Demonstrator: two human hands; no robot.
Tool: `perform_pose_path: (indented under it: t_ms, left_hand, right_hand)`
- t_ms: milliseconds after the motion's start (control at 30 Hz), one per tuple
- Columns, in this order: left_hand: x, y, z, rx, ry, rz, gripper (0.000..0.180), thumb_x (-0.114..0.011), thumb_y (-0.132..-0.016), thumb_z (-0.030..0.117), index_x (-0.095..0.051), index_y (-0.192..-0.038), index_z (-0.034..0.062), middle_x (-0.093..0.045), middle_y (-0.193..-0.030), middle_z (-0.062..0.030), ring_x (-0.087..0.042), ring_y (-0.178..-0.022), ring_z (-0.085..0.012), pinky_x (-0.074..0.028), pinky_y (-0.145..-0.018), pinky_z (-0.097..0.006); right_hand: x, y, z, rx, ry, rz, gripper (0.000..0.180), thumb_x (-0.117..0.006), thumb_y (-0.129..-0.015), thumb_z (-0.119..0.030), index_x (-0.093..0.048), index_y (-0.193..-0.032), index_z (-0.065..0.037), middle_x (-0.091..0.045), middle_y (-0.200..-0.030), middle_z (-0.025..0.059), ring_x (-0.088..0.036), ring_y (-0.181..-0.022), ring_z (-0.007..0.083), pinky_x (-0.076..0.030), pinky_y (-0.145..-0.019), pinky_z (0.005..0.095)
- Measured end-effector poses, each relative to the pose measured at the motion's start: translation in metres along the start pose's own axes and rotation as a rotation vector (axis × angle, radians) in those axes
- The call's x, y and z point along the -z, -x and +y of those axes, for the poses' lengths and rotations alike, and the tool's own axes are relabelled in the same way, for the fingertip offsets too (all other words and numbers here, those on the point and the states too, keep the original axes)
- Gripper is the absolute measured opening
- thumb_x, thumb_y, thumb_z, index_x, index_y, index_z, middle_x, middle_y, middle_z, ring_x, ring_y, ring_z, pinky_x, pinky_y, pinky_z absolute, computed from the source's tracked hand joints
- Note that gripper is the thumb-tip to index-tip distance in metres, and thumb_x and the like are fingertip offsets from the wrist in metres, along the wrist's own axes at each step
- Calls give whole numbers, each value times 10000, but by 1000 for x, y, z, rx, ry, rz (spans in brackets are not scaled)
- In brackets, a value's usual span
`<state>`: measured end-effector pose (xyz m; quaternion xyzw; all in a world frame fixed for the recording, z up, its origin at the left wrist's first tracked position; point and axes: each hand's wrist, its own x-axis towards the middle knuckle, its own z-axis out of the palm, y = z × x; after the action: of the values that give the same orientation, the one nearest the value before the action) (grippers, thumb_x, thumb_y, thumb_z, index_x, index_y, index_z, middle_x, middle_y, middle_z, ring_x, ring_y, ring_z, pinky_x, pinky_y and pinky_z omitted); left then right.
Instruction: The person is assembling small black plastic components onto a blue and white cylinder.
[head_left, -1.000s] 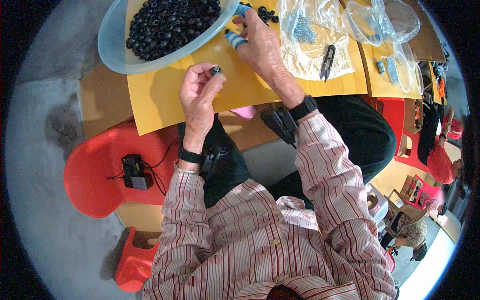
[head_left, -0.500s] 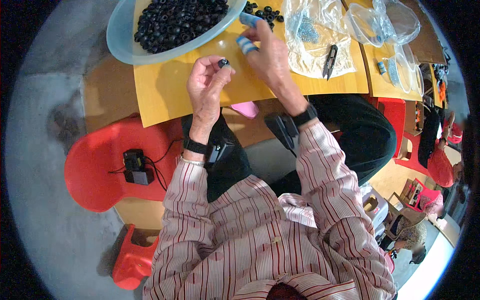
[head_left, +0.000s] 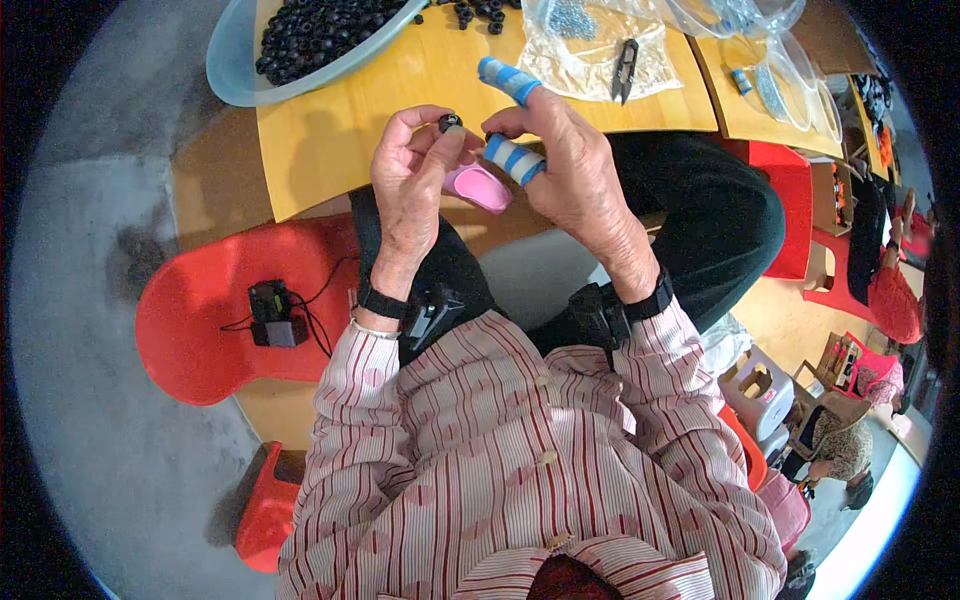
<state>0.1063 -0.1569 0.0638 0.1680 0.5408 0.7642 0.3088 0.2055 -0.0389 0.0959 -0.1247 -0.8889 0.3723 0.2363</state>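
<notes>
the small black ring-shaped part [head_left: 449, 123] is round with a pale centre showing at its opening, and it is pinched at the fingertips of the left hand [head_left: 412, 180], raised above the near edge of the yellow table top. it sits just beside the taped thumb of the right hand [head_left: 575, 170], whose thumb and forefinger are wrapped in white and blue tape; whether that thumb touches the part cannot be told. the part appears upright with its opening facing upward, and finer surface detail is too small to tell.
</notes>
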Motion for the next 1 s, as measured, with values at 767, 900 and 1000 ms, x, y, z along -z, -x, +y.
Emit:
perform_pose_path:
  t_ms: [767,900,1000]
  left_hand:
    - [-36,48,24,-18,270,-109,189,-561,-879,40,-507,-1059,14,-578,-908,-37,-581,-775,-99,-485,-696,-237]
    - [-44,50,28,36,363,-100,187,-560,-875,21,-511,-1054,-3,-577,-876,-48,-598,-730,-114,-499,-646,-233]
    - [-39,53,23,47,372,-142,192,-574,-871,30,-520,-1052,-3,-590,-910,-56,-589,-746,-106,-481,-645,-218]
  right_hand:
    - [24,37,-24,176,-95,133,575,-649,-747,71,-452,-1274,-46,-626,-995,72,-625,-910,147,-532,-785,267]
    - [21,42,-23,98,-214,208,507,-684,-708,-8,-531,-1190,-31,-619,-869,61,-594,-773,208,-512,-706,291]
    - [22,45,-26,47,-372,203,498,-666,-747,7,-503,-1216,-28,-624,-892,59,-607,-808,151,-519,-720,270]
